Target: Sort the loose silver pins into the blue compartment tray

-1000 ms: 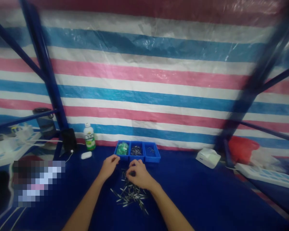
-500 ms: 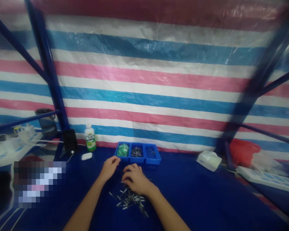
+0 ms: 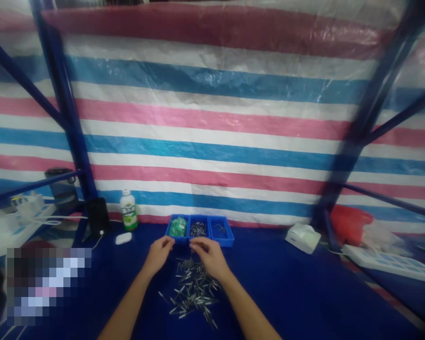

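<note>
My left hand point(image 3: 159, 255) is closed, thumb and fingertips pinched together just in front of the blue bin point(image 3: 180, 242) of green plastic-looking pieces point(image 3: 178, 227). Facing it, my right hand point(image 3: 210, 256) is also closed in a pinch, below the bin of small dark metal pieces point(image 3: 198, 229). Whatever sits between the fingertips of either hand is too small to make out. Under and between my hands lies a loose pile of slim, silvery metal pins point(image 3: 194, 290), some lined up at its top edge. A third blue bin point(image 3: 225, 243) holds a few thin pieces.
At the left stand a white bottle with a green label point(image 3: 128, 211), a white oval case point(image 3: 123, 238) and a black phone-like device point(image 3: 97, 217). A tissue pack point(image 3: 303, 237), a red bag point(image 3: 350, 224) and a power strip point(image 3: 393, 264) are on the right.
My right hand has lifted off the pile and moved up and right, its fingers now pinched. More of the pins show. My left hand stays near the green bin; the view has tilted slightly.
</note>
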Tool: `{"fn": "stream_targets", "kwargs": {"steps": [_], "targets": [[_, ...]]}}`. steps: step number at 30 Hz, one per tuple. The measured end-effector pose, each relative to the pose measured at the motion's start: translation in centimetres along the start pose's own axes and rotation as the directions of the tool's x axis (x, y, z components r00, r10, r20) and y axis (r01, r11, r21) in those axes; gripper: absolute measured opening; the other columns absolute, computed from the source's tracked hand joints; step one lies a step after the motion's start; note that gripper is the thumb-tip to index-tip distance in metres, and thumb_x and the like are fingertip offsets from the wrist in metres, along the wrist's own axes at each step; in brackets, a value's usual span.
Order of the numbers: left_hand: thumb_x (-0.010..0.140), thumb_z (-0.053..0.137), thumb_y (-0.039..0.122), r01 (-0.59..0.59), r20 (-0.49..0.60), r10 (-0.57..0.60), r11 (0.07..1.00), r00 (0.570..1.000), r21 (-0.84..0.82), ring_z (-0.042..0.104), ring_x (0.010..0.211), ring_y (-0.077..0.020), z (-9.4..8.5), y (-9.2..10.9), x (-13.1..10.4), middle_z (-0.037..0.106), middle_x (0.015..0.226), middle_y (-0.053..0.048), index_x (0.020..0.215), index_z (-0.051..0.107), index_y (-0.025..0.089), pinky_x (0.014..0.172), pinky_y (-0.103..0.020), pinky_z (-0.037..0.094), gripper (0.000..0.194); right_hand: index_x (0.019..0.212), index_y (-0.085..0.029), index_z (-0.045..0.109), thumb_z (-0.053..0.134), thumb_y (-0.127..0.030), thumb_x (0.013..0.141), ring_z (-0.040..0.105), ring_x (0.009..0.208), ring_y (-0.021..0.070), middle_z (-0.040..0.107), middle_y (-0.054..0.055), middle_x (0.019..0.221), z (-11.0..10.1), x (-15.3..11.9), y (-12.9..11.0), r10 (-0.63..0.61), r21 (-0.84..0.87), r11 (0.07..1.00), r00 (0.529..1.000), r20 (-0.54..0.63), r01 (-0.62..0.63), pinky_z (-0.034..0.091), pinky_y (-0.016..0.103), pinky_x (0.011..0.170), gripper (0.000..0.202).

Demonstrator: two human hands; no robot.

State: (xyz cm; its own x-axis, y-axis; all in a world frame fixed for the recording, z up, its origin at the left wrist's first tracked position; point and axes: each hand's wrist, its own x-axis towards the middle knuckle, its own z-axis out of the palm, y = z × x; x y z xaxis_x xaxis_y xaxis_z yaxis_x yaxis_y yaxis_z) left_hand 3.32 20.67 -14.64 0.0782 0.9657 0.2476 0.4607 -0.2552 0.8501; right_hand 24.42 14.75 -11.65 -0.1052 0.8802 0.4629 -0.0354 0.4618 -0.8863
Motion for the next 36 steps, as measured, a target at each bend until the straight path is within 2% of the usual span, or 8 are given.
{"fn": "stream_targets", "kwargs": {"steps": [5,10,18,21,25,28,32,36], "targets": [[0.080,0.053,0.051,0.013,-0.003,-0.013,1.000,1.000,-0.003,0.053,0.058,-0.0151,0.0,0.1,-0.3,0.062,0.064,0.001,0.076,0.067,0.018,0.057,-0.024,0.037,0.036,0.086,-0.022,0.067,0.081,-0.031,0.071,0.064,0.067,0.0147,0.070,0.001,0.082,-1.0,-0.1,-0.7,0.183,0.648,0.751,0.983,-0.020,-0.126,0.052,0.033,0.074,0.022],[0.080,0.053,0.052,0.023,0.000,-0.023,1.000,1.000,-0.016,0.053,0.057,-0.0150,-0.1,0.0,-0.4,0.062,0.064,0.001,0.075,0.066,0.018,0.056,-0.024,0.037,0.037,0.075,-0.023,0.058,0.075,-0.038,0.076,0.056,0.067,0.0130,0.057,-0.003,0.069,-1.6,-0.6,-1.6,0.198,0.791,0.596,0.980,0.026,-0.141,0.051,0.031,0.072,0.023],[0.080,0.053,0.054,0.013,-0.004,-0.014,1.000,1.000,-0.011,0.053,0.056,-0.0154,-0.2,0.3,-0.3,0.062,0.063,0.000,0.074,0.065,0.018,0.057,-0.025,0.038,0.038,0.058,-0.024,0.030,0.058,-0.049,0.081,0.041,0.053,0.0138,0.030,-0.005,0.050,-1.7,0.2,-1.1,0.318,0.459,0.856,0.942,-0.104,-0.238,0.044,0.028,0.054,0.044],[0.079,0.053,0.053,0.020,0.002,-0.020,1.000,1.000,-0.013,0.053,0.057,-0.0153,-0.2,0.4,-0.5,0.062,0.064,0.000,0.077,0.067,0.017,0.057,-0.024,0.038,0.038,0.062,-0.022,0.041,0.065,-0.049,0.075,0.042,0.049,0.0112,0.043,-0.004,0.053,-1.6,0.4,-0.2,0.425,0.487,0.820,0.890,-0.166,-0.301,0.038,0.025,0.049,0.038],[0.079,0.053,0.052,0.022,-0.001,-0.022,1.000,1.000,-0.023,0.053,0.056,-0.0149,-0.3,0.4,-0.6,0.062,0.064,0.000,0.077,0.067,0.018,0.056,-0.024,0.038,0.037,0.094,-0.019,0.061,0.071,-0.052,0.070,0.053,0.051,0.0114,0.066,0.003,0.081,-1.7,0.4,0.9,0.511,0.432,0.820,0.821,-0.256,-0.376,0.034,0.023,0.045,0.042],[0.079,0.053,0.052,0.013,-0.007,-0.013,1.000,1.000,-0.023,0.053,0.055,-0.0149,-0.2,0.2,-0.4,0.062,0.063,0.000,0.076,0.066,0.017,0.056,-0.024,0.038,0.037,0.097,-0.018,0.064,0.068,-0.051,0.073,0.053,0.050,0.0121,0.066,0.002,0.078,-1.3,0.3,1.1,0.413,0.218,0.906,0.869,-0.273,-0.363,0.034,0.024,0.047,0.041],[0.080,0.053,0.052,-0.002,-0.009,0.002,1.000,1.000,-0.023,0.053,0.056,-0.0149,-0.1,0.2,-0.2,0.062,0.063,0.001,0.074,0.066,0.017,0.056,-0.025,0.038,0.037,0.078,-0.020,0.070,0.065,-0.039,0.080,0.057,0.071,0.0171,0.066,0.002,0.075,0.2,-1.0,0.4,0.104,-0.336,0.938,0.994,0.042,-0.084,0.043,0.030,0.069,0.020],[0.080,0.053,0.052,0.004,-0.011,-0.004,1.000,1.000,-0.022,0.054,0.057,-0.0154,-0.2,0.5,-0.6,0.062,0.063,0.000,0.074,0.065,0.018,0.057,-0.024,0.038,0.037,0.082,-0.026,0.074,0.073,-0.038,0.076,0.051,0.094,0.0221,0.066,0.002,0.092,1.7,-2.6,0.1,0.085,-0.690,0.707,0.951,0.296,0.152,0.038,0.037,0.085,0.013]]}}
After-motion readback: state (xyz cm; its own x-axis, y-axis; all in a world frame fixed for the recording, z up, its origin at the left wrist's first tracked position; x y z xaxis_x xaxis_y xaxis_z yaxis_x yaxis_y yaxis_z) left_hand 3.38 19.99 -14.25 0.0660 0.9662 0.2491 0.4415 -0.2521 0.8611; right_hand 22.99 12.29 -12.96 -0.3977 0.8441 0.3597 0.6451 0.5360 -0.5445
